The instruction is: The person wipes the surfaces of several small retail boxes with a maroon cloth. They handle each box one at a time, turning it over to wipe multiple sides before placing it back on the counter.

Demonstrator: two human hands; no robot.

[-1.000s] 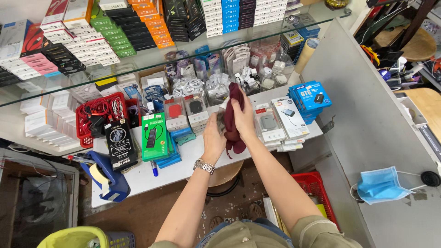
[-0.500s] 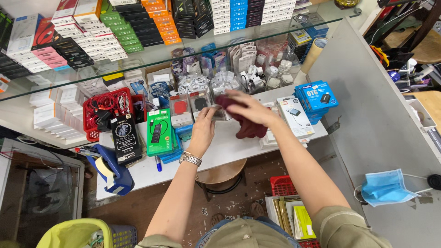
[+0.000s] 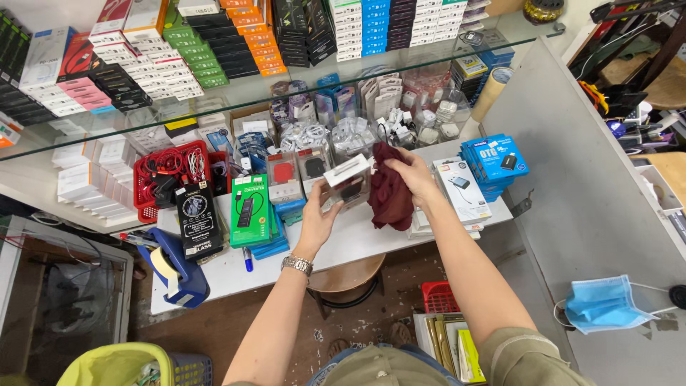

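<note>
My left hand (image 3: 319, 216), with a metal watch on its wrist, holds a small clear plastic box (image 3: 348, 180) with a white top and a dark item inside. My right hand (image 3: 413, 174) grips a dark red cloth (image 3: 389, 194) that hangs down right beside the box. Both hands are above the white shelf (image 3: 357, 236) under the glass counter top, in front of rows of packaged phone accessories.
A green box (image 3: 249, 211) and a black package (image 3: 198, 220) lie left of my hands, a red basket of cables (image 3: 170, 174) behind them. Blue boxes (image 3: 494, 161) are stacked at right. A tape dispenser (image 3: 175, 268), a stool (image 3: 346, 279) and a blue face mask (image 3: 604, 305) are nearby.
My left hand has picked up the clear box and holds it beside the cloth. My right hand has moved the cloth from a raised position down and slightly right.
</note>
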